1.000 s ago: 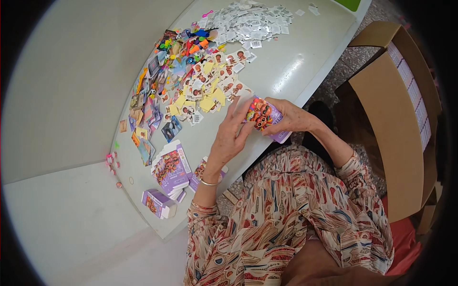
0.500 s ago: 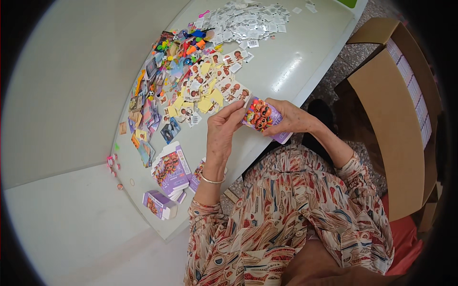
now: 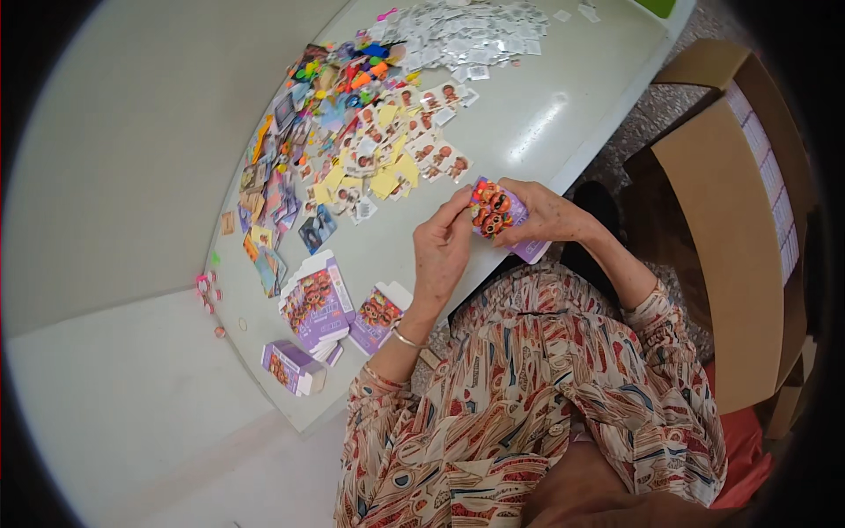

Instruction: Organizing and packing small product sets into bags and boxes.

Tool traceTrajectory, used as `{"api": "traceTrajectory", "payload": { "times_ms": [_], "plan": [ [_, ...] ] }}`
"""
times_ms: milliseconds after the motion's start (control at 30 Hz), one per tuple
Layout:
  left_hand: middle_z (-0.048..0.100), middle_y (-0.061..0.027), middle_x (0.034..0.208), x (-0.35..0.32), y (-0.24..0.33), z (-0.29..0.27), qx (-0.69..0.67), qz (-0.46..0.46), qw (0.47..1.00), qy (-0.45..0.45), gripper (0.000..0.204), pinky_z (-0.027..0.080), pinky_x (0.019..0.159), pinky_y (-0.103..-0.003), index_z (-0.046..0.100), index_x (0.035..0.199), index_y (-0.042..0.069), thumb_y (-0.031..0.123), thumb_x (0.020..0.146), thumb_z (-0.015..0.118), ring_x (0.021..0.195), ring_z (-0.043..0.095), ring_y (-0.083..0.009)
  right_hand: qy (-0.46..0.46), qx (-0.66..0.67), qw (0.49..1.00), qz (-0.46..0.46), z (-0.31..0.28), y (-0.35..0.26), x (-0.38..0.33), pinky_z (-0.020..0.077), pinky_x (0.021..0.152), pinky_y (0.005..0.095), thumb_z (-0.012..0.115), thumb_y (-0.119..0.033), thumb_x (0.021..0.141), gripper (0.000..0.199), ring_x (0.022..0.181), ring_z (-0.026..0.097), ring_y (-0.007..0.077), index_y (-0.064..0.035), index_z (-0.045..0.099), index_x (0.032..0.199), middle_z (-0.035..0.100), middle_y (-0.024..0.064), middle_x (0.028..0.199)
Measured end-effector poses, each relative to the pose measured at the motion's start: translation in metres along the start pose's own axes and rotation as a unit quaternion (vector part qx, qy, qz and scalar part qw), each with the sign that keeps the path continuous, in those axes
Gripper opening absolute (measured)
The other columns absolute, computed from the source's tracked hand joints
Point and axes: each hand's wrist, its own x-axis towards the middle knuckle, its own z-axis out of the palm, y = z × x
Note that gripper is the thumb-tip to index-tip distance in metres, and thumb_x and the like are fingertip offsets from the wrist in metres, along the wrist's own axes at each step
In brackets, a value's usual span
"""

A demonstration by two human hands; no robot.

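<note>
A small purple cardboard box (image 3: 495, 209) with orange cartoon figures on its front is held above the table's near edge. My right hand (image 3: 550, 216) wraps round its right side, the thumb lying across the printed face. At the box's upper left end, the bent fingers of my left hand (image 3: 447, 238) are closed on the edge; the fingertips are partly hidden. Left of my left wrist, a stack of flattened purple boxes (image 3: 314, 304) lies on the table. Another flat purple carton (image 3: 378, 315) lies beside it, and a folded-up purple box (image 3: 293, 367) rests nearer the corner.
Across the table (image 3: 519, 114) spread picture stickers and yellow slips (image 3: 387, 180), small colourful toys (image 3: 352, 84) and a heap of white sachets (image 3: 466, 40). Pink-and-white round pieces (image 3: 207, 292) sit by the left edge. A large open brown carton (image 3: 722, 229) stands at right, packed with rows of items.
Both hands and the box have shifted slightly right in the picture. The pale flap seen at the box's upper left end no longer shows. More of the flat carton by my left wrist is visible.
</note>
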Motion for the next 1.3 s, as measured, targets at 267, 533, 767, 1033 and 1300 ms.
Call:
{"api": "traceTrajectory", "payload": {
  "times_ms": [267,533,767,1033,1300],
  "plan": [
    [0.065,-0.0058,0.105,-0.006,0.024,-0.06,0.019,0.082,0.99,0.115,0.033,0.043,0.096,-0.031,0.06,0.114,0.002,0.009,0.084,0.069,0.105,0.057,-0.0189,0.096,-0.077,0.992,-0.002,-0.017,-0.024,0.002,0.0461,0.087,0.0288,0.084,-0.029,0.067,0.07,0.097,0.057,0.0147,0.0046,0.05,0.119,0.061,0.0101,0.105],
    [0.062,-0.0162,0.11,-0.082,0.023,-0.215,0.545,-0.012,0.816,0.193,0.054,0.043,0.09,-0.043,0.062,0.11,0.003,0.033,0.069,0.081,0.102,0.056,-0.0342,0.376,-0.401,0.834,-0.041,-0.039,0.002,0.035,0.0441,0.094,0.0392,0.076,-0.039,0.078,0.075,0.107,0.055,0.0297,0.0052,0.042,0.13,0.055,0.0214,0.121],
    [0.05,-0.022,0.127,-0.105,-0.033,-0.205,0.724,-0.034,0.659,0.199,0.072,0.034,0.098,-0.048,0.059,0.115,0.003,0.048,0.064,0.08,0.115,0.046,-0.0385,0.328,-0.416,0.81,-0.252,0.027,-0.029,0.027,0.0361,0.103,0.0451,0.075,-0.026,0.079,0.071,0.119,0.045,0.0393,0.0039,0.04,0.133,0.047,0.0241,0.132],
    [0.05,-0.0132,0.122,-0.087,-0.04,-0.207,0.497,-0.112,0.81,0.291,0.048,0.026,0.099,-0.051,0.062,0.101,0.007,0.038,0.068,0.079,0.12,0.037,-0.0348,0.145,-0.2,0.945,-0.212,0.101,-0.017,0.037,0.0449,0.086,0.0418,0.071,-0.021,0.082,0.049,0.1,0.054,0.0348,0.0022,0.049,0.119,0.055,0.0203,0.113],
    [0.061,-0.0125,0.111,-0.083,-0.047,-0.186,0.586,-0.067,0.746,0.31,0.043,0.032,0.097,-0.046,0.07,0.095,0.007,0.04,0.069,0.078,0.113,0.048,-0.032,0.047,-0.051,0.981,-0.179,0.157,-0.005,0.076,0.0482,0.069,0.0377,0.066,-0.022,0.086,0.036,0.077,0.059,0.0287,0.0038,0.055,0.109,0.06,0.0173,0.084]
  ]
}}
